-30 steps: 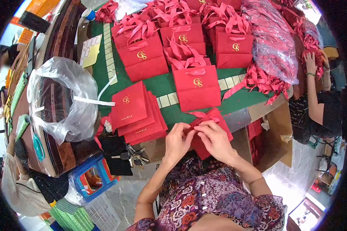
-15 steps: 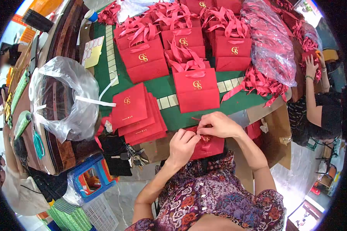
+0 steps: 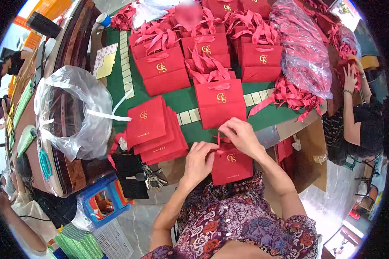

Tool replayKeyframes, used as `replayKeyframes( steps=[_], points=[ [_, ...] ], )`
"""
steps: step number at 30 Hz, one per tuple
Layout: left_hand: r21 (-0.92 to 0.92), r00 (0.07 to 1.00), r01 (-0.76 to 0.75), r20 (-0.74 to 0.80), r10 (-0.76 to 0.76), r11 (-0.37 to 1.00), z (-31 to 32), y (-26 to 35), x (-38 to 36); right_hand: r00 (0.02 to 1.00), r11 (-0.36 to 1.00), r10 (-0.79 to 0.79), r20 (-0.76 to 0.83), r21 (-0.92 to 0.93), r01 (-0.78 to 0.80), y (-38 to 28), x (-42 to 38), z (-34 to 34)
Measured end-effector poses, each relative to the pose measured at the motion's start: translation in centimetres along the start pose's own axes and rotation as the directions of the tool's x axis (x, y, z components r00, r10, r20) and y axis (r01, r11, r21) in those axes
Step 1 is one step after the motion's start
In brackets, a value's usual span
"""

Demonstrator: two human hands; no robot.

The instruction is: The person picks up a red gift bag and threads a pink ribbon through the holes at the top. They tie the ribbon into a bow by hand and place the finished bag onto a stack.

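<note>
A flat red paper bag with a gold monogram rests against my lap at the table's front edge. At its upper left corner, the fingers of my left hand close on the top edge; their exact hold is partly hidden. My right hand pinches a thin red ribbon, drawn up from the bag's top. Just beyond stands a finished-looking red bag with ribbon handles. To the left lies a fanned stack of flat red bags without visible handles.
Rows of red bags stand on the green table mat. Plastic-wrapped ribbons lie at the right, an open plastic bag at the left. Keys hang by the table edge. A co-worker's hand is far right.
My hands have moved apart; the right rose, pulling the ribbon up, while the left shifted slightly left. More of the bag's front and its monogram now show.
</note>
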State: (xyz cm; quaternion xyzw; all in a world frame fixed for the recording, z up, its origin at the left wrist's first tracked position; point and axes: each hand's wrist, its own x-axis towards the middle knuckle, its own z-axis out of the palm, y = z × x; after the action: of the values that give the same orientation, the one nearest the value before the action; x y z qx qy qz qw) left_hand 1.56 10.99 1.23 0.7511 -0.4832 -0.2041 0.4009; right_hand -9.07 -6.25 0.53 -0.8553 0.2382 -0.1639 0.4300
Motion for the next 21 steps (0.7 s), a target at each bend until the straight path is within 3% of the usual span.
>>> replayKeyframes(
  steps=[2, 4, 6, 8, 10, 12, 15, 18, 21],
  points=[
    [0.006, 0.996, -0.028, -0.082, 0.029, 1.0, 0.3, -0.2, -0.2, 0.999, 0.997, 0.027, -0.026, -0.071, -0.029, -0.7, 0.0, -0.6],
    [0.02, 0.985, -0.05, -0.163, 0.053, 0.999, 0.4, -0.1, -0.3, 0.995, 0.987, 0.042, 0.092, -0.158, -0.027, -1.2, 0.0, -1.1],
    [-0.035, 0.972, 0.111, -0.203, -0.116, 0.993, 1.2, 0.5, -0.3, 0.99, 0.978, 0.03, 0.136, -0.211, -0.001, -1.0, -0.2, -0.4],
    [0.046, 0.971, 0.093, -0.224, -0.081, 0.995, 1.8, 0.5, 0.6, 0.989, 0.947, -0.065, 0.129, -0.304, 0.102, -0.9, -0.2, 0.3],
    [0.208, 0.977, 0.174, -0.157, -0.142, 0.963, 2.3, 0.6, 1.5, 0.986, 0.953, -0.063, 0.157, -0.284, 0.106, -0.7, -0.4, 0.6],
    [0.223, 0.973, 0.183, -0.179, -0.144, 0.957, 2.9, 0.0, 2.1, 0.987, 0.935, -0.075, 0.143, -0.333, 0.119, -0.1, -0.8, 0.9],
    [-0.006, 0.963, 0.237, -0.13, -0.236, 0.971, 2.8, -0.7, 2.4, 0.989, 0.944, -0.061, 0.138, -0.314, 0.102, 0.0, -1.2, 0.8],
    [0.065, 0.974, 0.214, -0.093, -0.208, 0.975, 3.0, -1.1, 2.3, 0.99, 0.959, -0.065, 0.125, -0.268, 0.097, -0.2, -1.5, 0.8],
    [0.02, 0.957, 0.262, -0.132, -0.257, 0.965, 3.4, -0.9, 2.4, 0.996, 0.981, -0.021, 0.092, -0.191, 0.038, -0.2, -1.9, 0.0]
  ],
)
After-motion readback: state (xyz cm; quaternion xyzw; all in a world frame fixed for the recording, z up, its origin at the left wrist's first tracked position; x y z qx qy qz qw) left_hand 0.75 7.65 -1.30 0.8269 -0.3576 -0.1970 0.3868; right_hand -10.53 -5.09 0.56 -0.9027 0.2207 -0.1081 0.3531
